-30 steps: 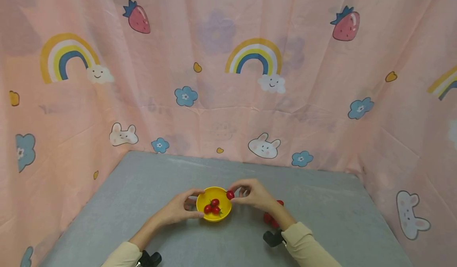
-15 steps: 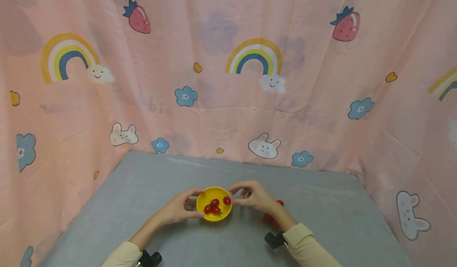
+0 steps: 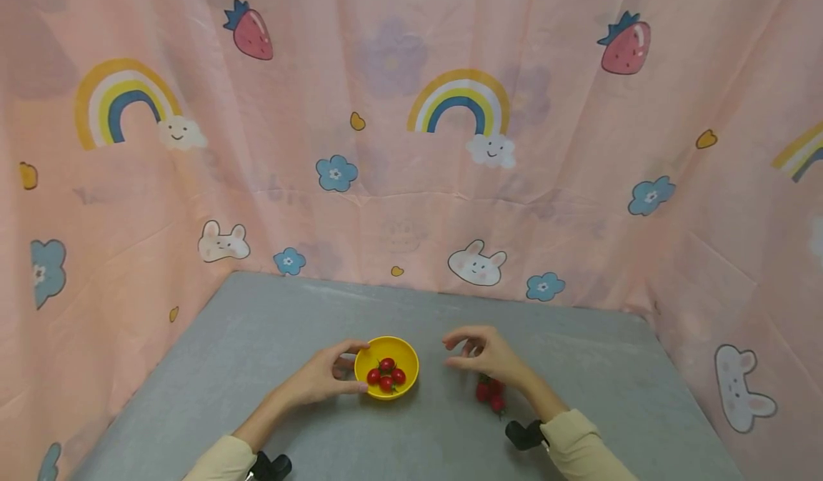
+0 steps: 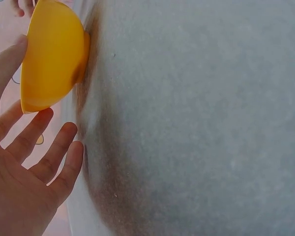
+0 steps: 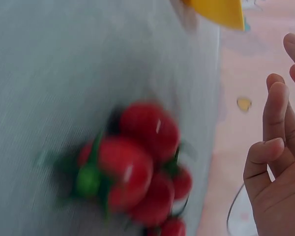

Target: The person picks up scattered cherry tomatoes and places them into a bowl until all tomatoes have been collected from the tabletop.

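A yellow bowl [image 3: 406, 364] sits on the grey table [image 3: 257, 338] with several cherry tomatoes [image 3: 386, 375] inside. My left hand [image 3: 329, 377] holds the bowl's left side between thumb and forefinger. In the left wrist view the bowl [image 4: 49, 54] is touched by one digit, and the other fingers [image 4: 49, 152] are spread loose. My right hand [image 3: 484, 354] hovers empty, fingers loosely curled, right of the bowl and just above a small pile of stemmed cherry tomatoes [image 3: 490, 392]. The right wrist view shows this pile [image 5: 137, 172] blurred, with the fingers [image 5: 275, 128] apart from it.
A pink curtain [image 3: 411, 145] printed with rainbows, bunnies and strawberries closes in the table at the back and on both sides. Black wrist camera mounts [image 3: 524, 434] sit by each sleeve near the front edge.
My right hand let a tomato go into the bowl, then drew back to the right over the loose pile. The left hand and bowl stayed put.
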Motion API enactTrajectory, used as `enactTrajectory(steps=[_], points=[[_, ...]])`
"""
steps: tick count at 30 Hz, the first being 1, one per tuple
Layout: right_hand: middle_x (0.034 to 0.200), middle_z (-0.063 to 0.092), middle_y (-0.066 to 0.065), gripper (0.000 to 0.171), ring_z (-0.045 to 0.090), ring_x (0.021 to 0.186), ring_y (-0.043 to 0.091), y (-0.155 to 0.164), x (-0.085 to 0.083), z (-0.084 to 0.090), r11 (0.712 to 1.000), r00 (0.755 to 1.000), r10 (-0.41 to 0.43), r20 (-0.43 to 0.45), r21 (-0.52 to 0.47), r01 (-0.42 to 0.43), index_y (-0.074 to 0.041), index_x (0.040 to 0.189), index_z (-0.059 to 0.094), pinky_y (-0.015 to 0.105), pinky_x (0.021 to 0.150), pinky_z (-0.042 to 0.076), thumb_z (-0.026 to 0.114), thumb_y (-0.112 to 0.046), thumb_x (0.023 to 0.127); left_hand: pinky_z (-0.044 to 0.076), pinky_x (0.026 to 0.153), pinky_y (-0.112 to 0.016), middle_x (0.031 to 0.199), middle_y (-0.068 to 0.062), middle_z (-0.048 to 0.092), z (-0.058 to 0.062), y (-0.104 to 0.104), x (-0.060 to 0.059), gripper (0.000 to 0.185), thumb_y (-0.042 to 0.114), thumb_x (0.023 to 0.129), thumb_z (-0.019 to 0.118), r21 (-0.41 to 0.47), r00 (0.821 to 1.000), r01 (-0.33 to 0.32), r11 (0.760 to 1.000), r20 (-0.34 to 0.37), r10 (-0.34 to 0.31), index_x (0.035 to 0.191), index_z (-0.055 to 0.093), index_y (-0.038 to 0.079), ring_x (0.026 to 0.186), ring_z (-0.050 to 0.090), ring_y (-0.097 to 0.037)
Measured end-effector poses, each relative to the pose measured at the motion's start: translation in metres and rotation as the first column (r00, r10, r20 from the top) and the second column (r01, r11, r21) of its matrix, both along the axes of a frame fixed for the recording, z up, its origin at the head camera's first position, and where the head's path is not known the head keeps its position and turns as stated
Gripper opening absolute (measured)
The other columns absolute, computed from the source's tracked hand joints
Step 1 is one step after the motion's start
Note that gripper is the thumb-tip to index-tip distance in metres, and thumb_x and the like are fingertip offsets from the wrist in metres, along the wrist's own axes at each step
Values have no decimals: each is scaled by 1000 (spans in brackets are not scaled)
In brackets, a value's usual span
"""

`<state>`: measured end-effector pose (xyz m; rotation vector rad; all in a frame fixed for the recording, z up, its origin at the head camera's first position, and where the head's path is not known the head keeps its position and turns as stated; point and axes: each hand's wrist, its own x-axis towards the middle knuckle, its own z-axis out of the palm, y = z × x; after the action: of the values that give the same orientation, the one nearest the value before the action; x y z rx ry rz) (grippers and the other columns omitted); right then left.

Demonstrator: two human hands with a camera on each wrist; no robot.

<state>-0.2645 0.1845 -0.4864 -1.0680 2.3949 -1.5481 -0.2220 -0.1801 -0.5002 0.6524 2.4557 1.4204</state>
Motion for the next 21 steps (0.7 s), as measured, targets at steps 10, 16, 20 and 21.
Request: enactTrajectory(steps=[10, 16, 20, 21], points=[[105, 68, 24, 28, 65, 77, 23, 54, 7, -3, 994, 995, -101, -17, 32, 101, -6, 117, 71, 29, 63, 54, 79, -11, 91, 54, 92, -43, 142, -12, 55, -2, 0, 0, 63, 23, 89, 82, 1, 1000, 5, 1000, -4, -5, 143, 53, 9, 116, 63, -30], [106, 66, 25, 32, 63, 73, 21, 79, 14, -9, 988, 990, -144, -5, 50, 144, 5, 118, 67, 29, 61, 53, 78, -9, 91, 55, 91, -44, 140, -14, 55, -1, 1, 0, 63, 23, 89, 82, 4, 1000, 7, 1000, -15, -7, 143, 53, 8, 115, 63, -31], [108, 64, 26, 38, 59, 67, 18, 91, 18, -13, 984, 986, -167, 16, 63, 166, 7, 122, 64, 28, 57, 51, 78, -7, 90, 55, 91, -43, 140, -13, 55, 0, 1, 0, 63, 23, 89, 82, 2, 1000, 5, 1000, -14, -5, 143, 53, 9, 115, 63, -31], [110, 63, 27, 40, 58, 65, 17, 94, 19, -15, 982, 984, -176, 26, 69, 173, 7, 124, 63, 28, 56, 50, 79, -8, 90, 55, 91, -43, 140, -13, 55, 0, 1, 0, 63, 24, 89, 82, -1, 1000, 4, 1000, -10, -4, 143, 53, 9, 116, 63, -31]])
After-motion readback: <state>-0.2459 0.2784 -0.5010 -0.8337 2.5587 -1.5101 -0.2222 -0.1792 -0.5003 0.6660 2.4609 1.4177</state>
